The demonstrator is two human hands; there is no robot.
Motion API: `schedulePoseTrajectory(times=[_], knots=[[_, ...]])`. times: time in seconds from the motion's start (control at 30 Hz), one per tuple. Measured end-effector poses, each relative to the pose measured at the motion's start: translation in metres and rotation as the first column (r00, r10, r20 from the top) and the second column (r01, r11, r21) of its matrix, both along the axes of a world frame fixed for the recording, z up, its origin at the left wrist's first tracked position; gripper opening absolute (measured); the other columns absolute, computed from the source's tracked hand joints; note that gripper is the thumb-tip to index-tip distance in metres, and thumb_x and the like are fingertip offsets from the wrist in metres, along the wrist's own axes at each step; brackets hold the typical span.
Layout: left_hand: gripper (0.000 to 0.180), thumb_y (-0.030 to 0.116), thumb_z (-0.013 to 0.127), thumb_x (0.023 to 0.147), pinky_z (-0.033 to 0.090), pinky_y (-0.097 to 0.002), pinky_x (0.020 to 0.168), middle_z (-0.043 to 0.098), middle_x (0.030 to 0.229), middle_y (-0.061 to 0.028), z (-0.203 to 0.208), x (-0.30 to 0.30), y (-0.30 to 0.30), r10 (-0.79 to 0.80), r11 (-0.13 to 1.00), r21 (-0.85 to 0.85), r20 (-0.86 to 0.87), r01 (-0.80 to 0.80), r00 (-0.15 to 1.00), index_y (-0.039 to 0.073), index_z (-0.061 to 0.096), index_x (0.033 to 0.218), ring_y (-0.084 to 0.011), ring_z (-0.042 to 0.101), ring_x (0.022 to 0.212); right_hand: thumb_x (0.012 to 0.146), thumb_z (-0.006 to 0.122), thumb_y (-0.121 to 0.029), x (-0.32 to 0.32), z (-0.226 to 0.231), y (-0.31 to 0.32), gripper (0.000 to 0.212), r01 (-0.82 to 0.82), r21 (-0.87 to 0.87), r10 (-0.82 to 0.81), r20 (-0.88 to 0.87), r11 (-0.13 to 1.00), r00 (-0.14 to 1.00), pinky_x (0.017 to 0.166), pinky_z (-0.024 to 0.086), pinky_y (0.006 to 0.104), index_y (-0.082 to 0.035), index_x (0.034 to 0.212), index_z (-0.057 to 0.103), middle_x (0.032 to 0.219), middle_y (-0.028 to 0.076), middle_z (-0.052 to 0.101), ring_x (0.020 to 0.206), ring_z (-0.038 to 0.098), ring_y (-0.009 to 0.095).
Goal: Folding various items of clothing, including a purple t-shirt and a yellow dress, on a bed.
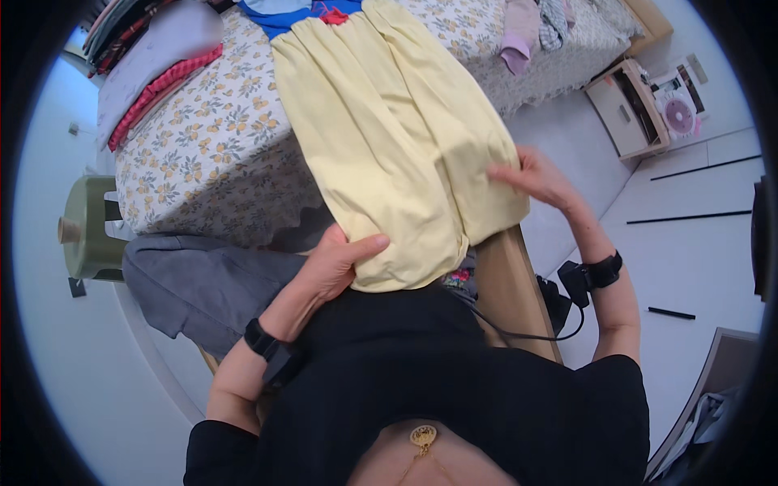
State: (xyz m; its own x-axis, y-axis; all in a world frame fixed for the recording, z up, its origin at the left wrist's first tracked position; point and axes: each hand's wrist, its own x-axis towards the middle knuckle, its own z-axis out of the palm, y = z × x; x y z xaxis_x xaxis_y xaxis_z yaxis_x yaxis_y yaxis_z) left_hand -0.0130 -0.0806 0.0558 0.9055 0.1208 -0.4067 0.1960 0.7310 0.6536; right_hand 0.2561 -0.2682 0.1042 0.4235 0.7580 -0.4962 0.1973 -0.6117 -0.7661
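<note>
A dress with a pale yellow gathered skirt (389,138), a blue top (279,20) and a red bow (333,16) stretches from the bed toward my lap. My left hand (336,259) pinches the skirt near its lower left edge, thumb on top and fingers underneath. At the skirt's right side, my right hand (539,178) holds the edge between thumb and fingers; its fingers are partly hidden behind the cloth. The hem hangs just over my lap, slightly rumpled, with a long fold down the middle.
A bed with a lemon-print cover (219,121) bears stacked clothes (158,69) at far left and small garments (523,32) at far right. Grey cloth (203,279) lies beside my left arm, near a green stool (91,227). A black cable (519,334) hangs from my right wrist.
</note>
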Motion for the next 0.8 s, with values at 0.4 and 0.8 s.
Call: schedulePoseTrajectory(times=[0.4, 0.8], knots=[[0.047, 0.007, 0.063, 0.086, 0.048, -0.0340, 0.092, 0.056, 0.121, -0.0141, 0.039, -0.021, -0.016, 0.086, 0.993, -0.076, -0.097, -0.093, 0.992, -0.004, 0.043, 0.127, -0.0211, 0.059, 0.106, 0.095, 0.052, -0.021, -0.036, 0.013, -0.011, 0.027, 0.271, 0.436, -0.285, -0.034, 0.858, 0.958, 0.074, 0.047, 0.0248, 0.002, 0.108, 0.057, 0.093, 0.004, 0.064, 0.082, 0.059, 0.010], [0.048, 0.005, 0.067, 0.081, 0.045, -0.0315, 0.097, 0.056, 0.123, -0.0128, 0.028, -0.025, -0.034, -0.130, 0.971, -0.228, -0.245, 0.073, 0.961, -0.002, 0.048, 0.125, -0.0204, 0.057, 0.109, 0.079, 0.072, -0.027, -0.024, 0.010, -0.043, 0.048, 0.042, 0.033, -0.030, -0.310, 0.999, 0.950, 0.086, 0.046, 0.0277, 0.006, 0.112, 0.060, 0.105, 0.009, 0.064, 0.095, 0.059, 0.014]])
